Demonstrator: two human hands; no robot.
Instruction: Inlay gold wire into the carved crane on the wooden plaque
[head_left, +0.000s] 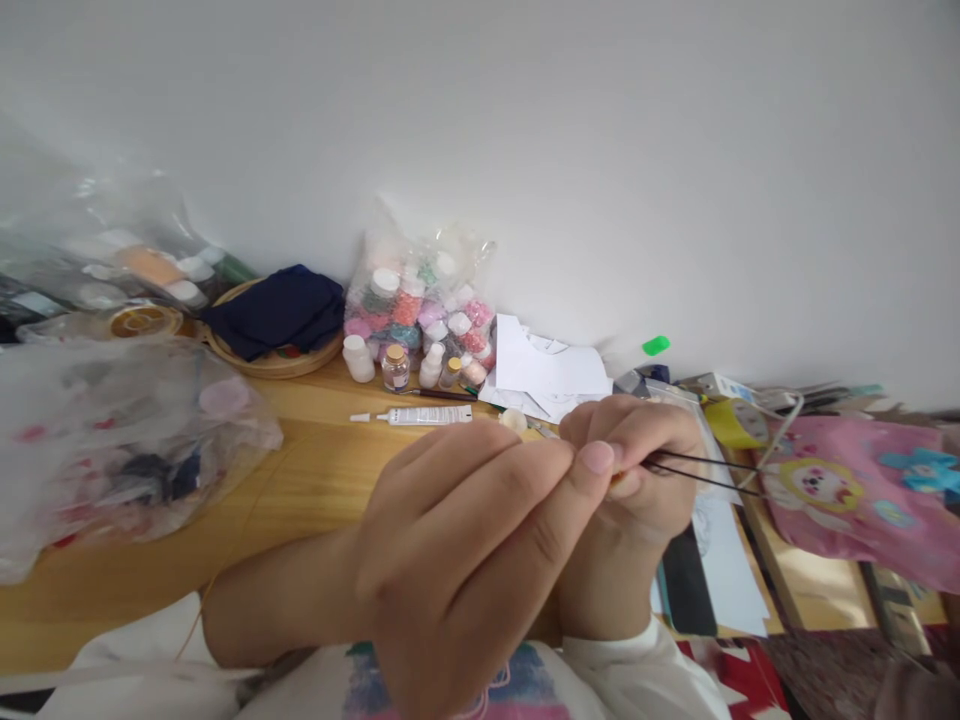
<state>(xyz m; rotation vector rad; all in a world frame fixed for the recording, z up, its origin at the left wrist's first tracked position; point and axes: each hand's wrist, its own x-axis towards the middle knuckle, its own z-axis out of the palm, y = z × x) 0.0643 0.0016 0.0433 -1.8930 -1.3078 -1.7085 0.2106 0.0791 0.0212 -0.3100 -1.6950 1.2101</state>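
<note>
My left hand (465,540) is closed in a pinch, its thumb and forefinger tips meeting my right hand's fingertips. What it pinches is hidden behind the fingers. My right hand (637,460) is also closed, with a thin black cord (712,460) coming out of its grip as two strands towards the right. A tiny orange-brown bit (618,478) shows between the fingertips, too small to name. A fine orange thread (196,625) hangs over my left sleeve. Both hands are held up above the wooden table (322,470).
Behind the hands lie a glue tube (427,415), small bottles (395,368), bagged jars (409,300) and white paper (551,365). Left are a plastic bag (150,440) and dark blue cloth (277,310) on a hoop. Right are a dark phone-like slab (688,585) and a pink bag (862,500).
</note>
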